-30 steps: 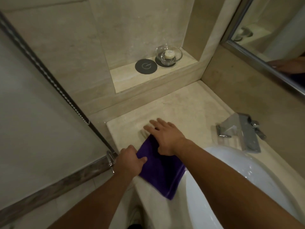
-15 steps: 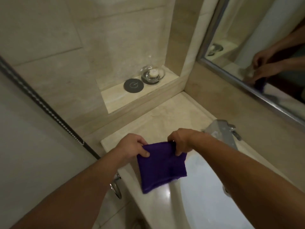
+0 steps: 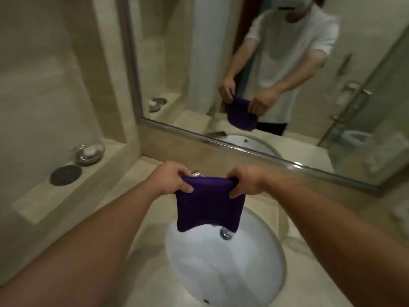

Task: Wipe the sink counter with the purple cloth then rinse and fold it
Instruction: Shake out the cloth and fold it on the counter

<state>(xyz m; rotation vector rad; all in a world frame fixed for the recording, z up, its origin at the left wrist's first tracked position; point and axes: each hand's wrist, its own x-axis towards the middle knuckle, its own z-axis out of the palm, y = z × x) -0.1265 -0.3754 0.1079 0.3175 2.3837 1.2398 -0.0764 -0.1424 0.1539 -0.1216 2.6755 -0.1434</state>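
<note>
The purple cloth [image 3: 209, 207] is held up in the air over the sink [image 3: 221, 273], clear of the bench [image 3: 141, 220]. Its top edge is stretched between the two hands and its lower edge hangs, in this view, just above the metal drain [image 3: 225, 234]. The upper left corner is pinched by the left hand [image 3: 169, 179], with the thumb laid across the front of the fabric. The upper right corner is gripped by the right hand [image 3: 245, 181], whose fingers are curled round the bunched edge. A small piece of chrome tap [image 3: 195, 173] is seen behind the cloth's top edge (the rest of it is hidden). On the ledge [image 3: 44, 200] to the left, a glass soap dish [image 3: 89, 152] with a pale bar in it is set beside a dark round disc [image 3: 65, 175]. In the mirror [image 3: 199, 52] behind the bench, the cloth is shown held by both hands in front of a white shirt.
</note>
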